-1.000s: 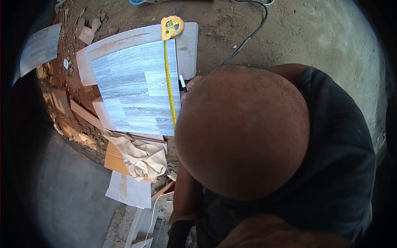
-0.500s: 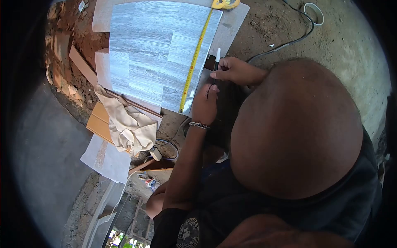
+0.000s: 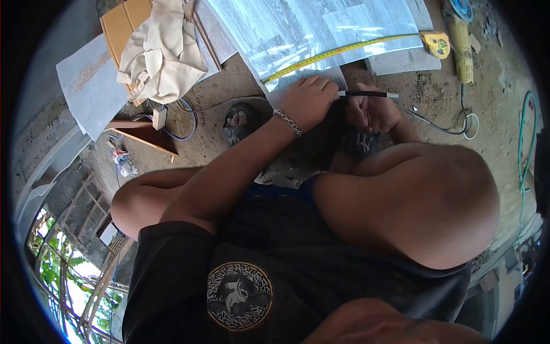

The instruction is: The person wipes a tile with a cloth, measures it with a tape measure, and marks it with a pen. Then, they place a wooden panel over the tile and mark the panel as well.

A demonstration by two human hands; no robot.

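A black marker pen (image 3: 366, 93) with pale ends lies level between my two hands. My right hand (image 3: 375, 112) has closed on its middle, fingers curled beneath. At its left end, my left hand (image 3: 309, 100), wearing a chain bracelet, meets the pen with closed fingers; the thumb is hidden. Just beyond the hands is a grey wood-look plank panel (image 3: 298, 37). A yellow tape measure blade (image 3: 338, 51) stretches along the panel's near edge, and its case (image 3: 436, 45) sits at the right end.
An angle grinder (image 3: 460, 49) with a blue disc lies to the right, its cord trailing across the dirt floor. A cream cloth (image 3: 163, 57) covers part of a tan board (image 3: 114, 26) at left. A white ring (image 3: 471, 126) and a green hose (image 3: 526, 137) lie further right.
The view has swung, so the panel now sits higher and the grinder shows. The marker has turned from upright to level in the picture, still between both hands.
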